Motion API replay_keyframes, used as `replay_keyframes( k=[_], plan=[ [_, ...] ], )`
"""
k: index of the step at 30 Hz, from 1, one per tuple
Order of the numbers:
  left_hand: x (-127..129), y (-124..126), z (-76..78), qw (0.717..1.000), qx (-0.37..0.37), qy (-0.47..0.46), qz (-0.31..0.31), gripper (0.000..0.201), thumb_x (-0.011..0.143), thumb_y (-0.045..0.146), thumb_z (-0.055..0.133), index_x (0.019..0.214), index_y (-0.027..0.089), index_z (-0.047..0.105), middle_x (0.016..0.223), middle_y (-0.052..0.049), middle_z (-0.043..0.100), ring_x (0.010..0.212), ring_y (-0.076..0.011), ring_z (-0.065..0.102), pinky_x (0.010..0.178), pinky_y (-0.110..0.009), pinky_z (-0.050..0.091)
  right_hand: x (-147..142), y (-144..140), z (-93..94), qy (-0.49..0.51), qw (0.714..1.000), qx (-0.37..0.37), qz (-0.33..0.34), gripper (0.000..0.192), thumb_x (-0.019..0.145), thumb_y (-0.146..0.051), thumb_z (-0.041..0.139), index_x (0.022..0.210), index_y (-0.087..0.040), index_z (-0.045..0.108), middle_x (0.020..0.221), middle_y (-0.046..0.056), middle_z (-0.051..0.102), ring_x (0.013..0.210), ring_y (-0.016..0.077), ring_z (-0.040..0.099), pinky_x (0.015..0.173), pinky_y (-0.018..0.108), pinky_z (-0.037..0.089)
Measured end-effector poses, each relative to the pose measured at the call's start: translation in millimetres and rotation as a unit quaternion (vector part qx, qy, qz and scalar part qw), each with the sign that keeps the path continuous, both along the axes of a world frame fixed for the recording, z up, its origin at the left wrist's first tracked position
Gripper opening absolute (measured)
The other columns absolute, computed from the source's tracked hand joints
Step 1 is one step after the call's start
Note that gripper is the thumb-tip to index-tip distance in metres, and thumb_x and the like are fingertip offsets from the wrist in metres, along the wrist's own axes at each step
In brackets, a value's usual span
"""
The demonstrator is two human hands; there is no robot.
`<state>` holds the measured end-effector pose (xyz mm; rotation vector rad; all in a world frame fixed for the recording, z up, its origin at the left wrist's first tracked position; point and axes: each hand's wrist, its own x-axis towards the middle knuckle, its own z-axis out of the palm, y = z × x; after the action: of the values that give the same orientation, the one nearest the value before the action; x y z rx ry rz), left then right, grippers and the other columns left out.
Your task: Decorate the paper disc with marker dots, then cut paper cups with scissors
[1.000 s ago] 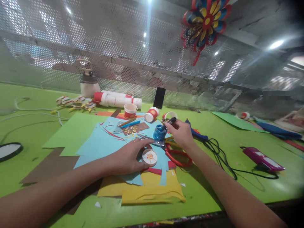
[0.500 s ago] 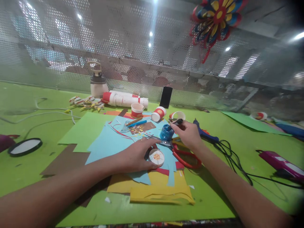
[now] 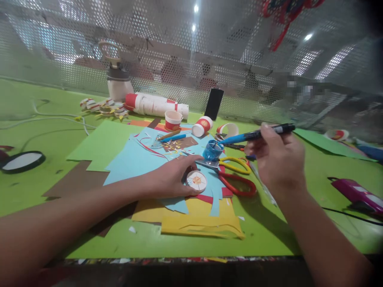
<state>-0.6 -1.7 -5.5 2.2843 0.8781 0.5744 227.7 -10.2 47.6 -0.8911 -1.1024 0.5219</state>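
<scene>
Raised since the earlier frames: the right hand [image 3: 277, 159], which had been low beside the blue pot [image 3: 212, 150], was now lifted clear of the table [image 3: 44, 131], with the marker [image 3: 257, 134] drawn up and out so its blue tip pointed left above the pot. The left hand [image 3: 172, 179] had kept its place.

Items, left to right:
- Black-rimmed oval [image 3: 20, 161], flat at the table's left edge.
- White bottle [image 3: 118, 81] with a looped top, at the back against the mesh screen [image 3: 179, 52].
- Cup stack [image 3: 157, 105], red and white, lying on its side beside the bottle.
- Green sheet [image 3: 101, 145], partly under the blue sheet [image 3: 131, 161].
- Left hand, palm down on the blue sheet, fingers loosely spread, gripping nothing; fingertips touching the round disc [image 3: 196, 181].
- Yellow sheet [image 3: 200, 225], nearest the table's front edge, under the blue one.
- Upright cup [image 3: 173, 119], then a tipped cup [image 3: 202, 126], behind the sheets.
- Phone [image 3: 214, 103], propped against the mesh.
- Blue pot, open, just beyond the disc.
- Scissors [image 3: 236, 179], red and yellow handles, lying right of the disc.
- Right hand, closed round the marker, held roughly level in the air above the scissors.
- Purple device [image 3: 357, 195], far right, well apart.
</scene>
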Motion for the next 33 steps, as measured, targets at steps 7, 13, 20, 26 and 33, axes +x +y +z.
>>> replay_keyframes(
  k=[7,13,20,26,33],
  plan=[
    [1.2,-1.4,1.0,1.000,-0.019,-0.007,0.019,0.074,0.071,0.039,0.075,0.135,0.021,0.042,0.110,-0.006,0.062,0.095,-0.0218,0.061,0.084,-0.035,0.049,-15.3,-15.6,-21.7,-0.028,0.978,-0.160,0.130,0.019,0.079,-0.034,0.071,0.074,-0.018,0.063,0.055,-0.002,0.062,0.047,0.0107,0.056,0.044,0.023,0.046],
    [1.3,-1.0,-0.2,1.000,-0.016,0.002,0.026,0.074,0.071,0.042,0.074,0.134,0.020,0.043,0.115,-0.008,0.061,0.103,-0.0242,0.059,0.088,-0.038,0.049,-17.3,-18.2,-30.7,-0.071,0.968,-0.196,0.136,0.020,0.081,-0.038,0.070,0.080,-0.019,0.064,0.058,-0.003,0.062,0.051,0.0101,0.057,0.047,0.022,0.047],
    [1.8,-0.9,2.6,0.999,-0.034,-0.003,0.023,0.076,0.070,0.039,0.075,0.136,0.020,0.043,0.112,-0.007,0.062,0.100,-0.0231,0.060,0.085,-0.035,0.050,-22.9,-22.4,-28.1,-0.125,0.961,-0.212,0.128,0.022,0.081,-0.039,0.068,0.082,-0.018,0.062,0.056,-0.002,0.063,0.049,0.0102,0.058,0.046,0.020,0.049],
    [1.8,0.1,1.7,0.999,-0.029,-0.007,0.021,0.075,0.070,0.041,0.075,0.135,0.020,0.044,0.114,-0.008,0.062,0.100,-0.0234,0.060,0.086,-0.036,0.050,-26.5,-27.0,-27.2,-0.184,0.959,-0.179,0.124,0.019,0.083,-0.034,0.066,0.082,-0.016,0.062,0.057,-0.002,0.063,0.050,0.0092,0.059,0.048,0.019,0.052],
    [2.5,-1.5,4.5,0.999,-0.044,-0.008,0.015,0.074,0.070,0.036,0.075,0.135,0.020,0.044,0.113,-0.008,0.062,0.099,-0.0223,0.060,0.086,-0.035,0.050,-31.5,-30.7,-23.0,-0.230,0.951,-0.170,0.116,0.015,0.083,-0.030,0.066,0.081,-0.015,0.062,0.056,-0.002,0.063,0.048,0.0085,0.059,0.047,0.018,0.050]
  ],
)
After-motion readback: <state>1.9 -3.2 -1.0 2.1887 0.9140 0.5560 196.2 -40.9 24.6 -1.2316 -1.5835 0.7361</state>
